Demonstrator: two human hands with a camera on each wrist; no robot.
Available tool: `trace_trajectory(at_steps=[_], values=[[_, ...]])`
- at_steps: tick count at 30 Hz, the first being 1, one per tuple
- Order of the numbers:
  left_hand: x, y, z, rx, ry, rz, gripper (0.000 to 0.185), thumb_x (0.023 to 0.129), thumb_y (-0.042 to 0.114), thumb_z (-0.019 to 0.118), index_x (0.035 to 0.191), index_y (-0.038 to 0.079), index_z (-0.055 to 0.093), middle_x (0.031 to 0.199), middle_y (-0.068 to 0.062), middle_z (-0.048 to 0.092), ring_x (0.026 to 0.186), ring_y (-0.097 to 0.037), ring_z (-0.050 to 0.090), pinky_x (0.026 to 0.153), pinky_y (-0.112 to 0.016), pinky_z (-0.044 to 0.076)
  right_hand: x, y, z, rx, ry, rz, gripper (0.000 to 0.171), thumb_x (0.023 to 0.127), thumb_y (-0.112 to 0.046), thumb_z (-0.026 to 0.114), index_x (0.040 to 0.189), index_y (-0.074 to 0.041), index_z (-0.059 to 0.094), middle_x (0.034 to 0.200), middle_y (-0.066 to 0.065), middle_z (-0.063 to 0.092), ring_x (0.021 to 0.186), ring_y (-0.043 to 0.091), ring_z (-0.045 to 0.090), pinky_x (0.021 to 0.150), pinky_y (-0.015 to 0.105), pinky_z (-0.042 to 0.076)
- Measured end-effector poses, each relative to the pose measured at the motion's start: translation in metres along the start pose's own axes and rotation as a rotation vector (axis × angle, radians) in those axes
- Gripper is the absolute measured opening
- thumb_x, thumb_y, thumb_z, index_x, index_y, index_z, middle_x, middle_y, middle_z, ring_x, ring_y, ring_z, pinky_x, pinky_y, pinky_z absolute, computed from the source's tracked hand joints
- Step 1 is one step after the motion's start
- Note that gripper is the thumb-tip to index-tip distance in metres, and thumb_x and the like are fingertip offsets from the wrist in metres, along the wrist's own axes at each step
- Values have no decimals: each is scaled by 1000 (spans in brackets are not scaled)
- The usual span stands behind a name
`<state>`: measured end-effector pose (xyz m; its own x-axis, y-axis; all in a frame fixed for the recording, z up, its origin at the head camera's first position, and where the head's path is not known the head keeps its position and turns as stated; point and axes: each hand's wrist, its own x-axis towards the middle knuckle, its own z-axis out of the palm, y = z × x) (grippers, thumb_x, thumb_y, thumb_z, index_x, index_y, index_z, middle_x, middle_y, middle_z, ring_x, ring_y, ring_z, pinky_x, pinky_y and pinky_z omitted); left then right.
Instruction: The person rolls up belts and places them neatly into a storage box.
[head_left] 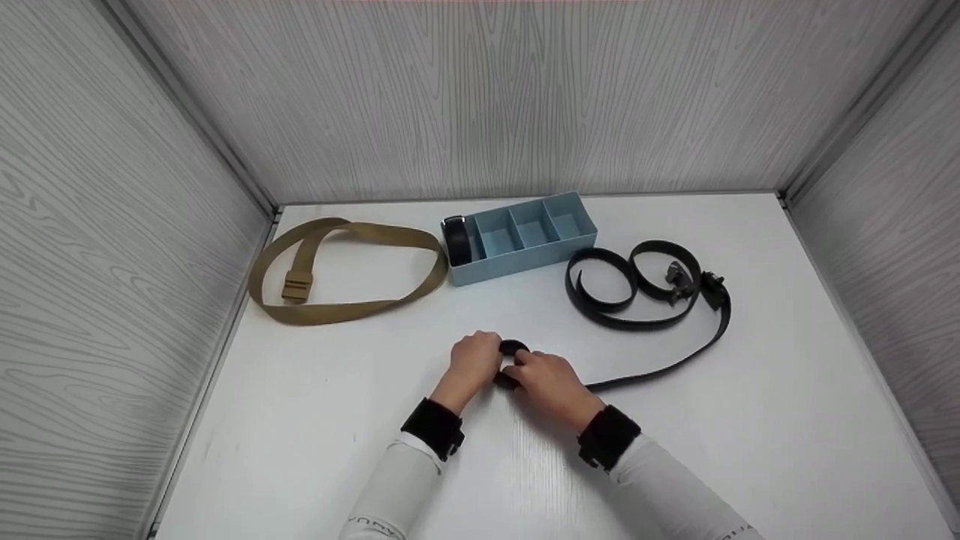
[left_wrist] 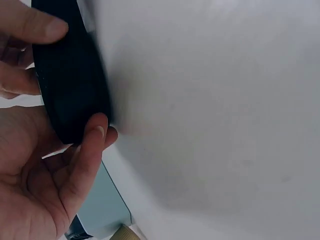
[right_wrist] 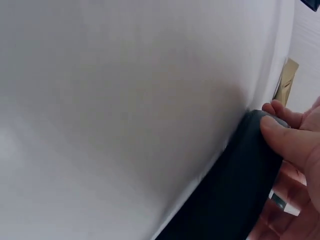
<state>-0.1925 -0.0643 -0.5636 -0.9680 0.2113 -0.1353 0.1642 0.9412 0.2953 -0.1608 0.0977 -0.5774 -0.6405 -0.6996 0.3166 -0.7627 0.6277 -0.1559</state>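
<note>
The long, flat, black belt (left_wrist: pixel 72 85) is pinched by the left hand (head_left: pixel 474 361) and the right hand (head_left: pixel 551 384), about midway between the white tabletop's (head_left: pixel 337 420) side edges. For neat coiling, turns should probably be wound tightly, with the belt's borders level.

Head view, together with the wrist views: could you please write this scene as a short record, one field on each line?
Left hand: pinches a curled black strap
Right hand: pinches the same strap
Box: light blue, four compartments, a rolled black strap in the leftmost
Left side: tan strap in a loop, its buckle inside the loop
Right side: looped black strap; cannot tell if it joins the held one
Surface: white table
</note>
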Motion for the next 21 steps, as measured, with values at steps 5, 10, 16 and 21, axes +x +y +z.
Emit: trace_trajectory(at_steps=[5, 10, 16, 21], values=[[3, -4, -2, 16, -36, 71, 9, 91, 11, 64, 92, 8, 72, 90, -9, 70, 81, -28, 66, 67, -44, 51, -2, 6, -9, 48, -79, -16, 14, 79, -6, 79, 89, -15, 76, 86, 3, 61, 70, 24, 56, 60, 37, 49], [0, -5, 2, 29, 8, 122, 10, 92, 12, 63, 89, 6, 70, 85, -11, 69, 79, -29, 67, 65, -44, 52, 2, 5, -8, -34, -97, -30, 10, 80, -7, 76, 84, -16, 76, 82, 6, 61, 67, 26, 56, 57, 36, 49], [-3, -1, 3, -25, 38, 25, 13, 88, 13, 69, 84, 1, 66, 84, -17, 68, 77, -34, 68, 65, -46, 53, 2, 0, -1, -137, -24, 1, 6, 81, -13, 74, 82, -18, 75, 76, 10, 59, 59, 27, 56, 51, 38, 47], [-1, 1, 1, -31, 29, 13, 8, 86, 8, 67, 83, 1, 68, 84, -17, 69, 76, -34, 67, 65, -45, 53, -1, 2, 0, -68, -15, -6, 7, 82, -10, 74, 86, -15, 75, 79, 8, 60, 62, 26, 56, 53, 37, 48]])
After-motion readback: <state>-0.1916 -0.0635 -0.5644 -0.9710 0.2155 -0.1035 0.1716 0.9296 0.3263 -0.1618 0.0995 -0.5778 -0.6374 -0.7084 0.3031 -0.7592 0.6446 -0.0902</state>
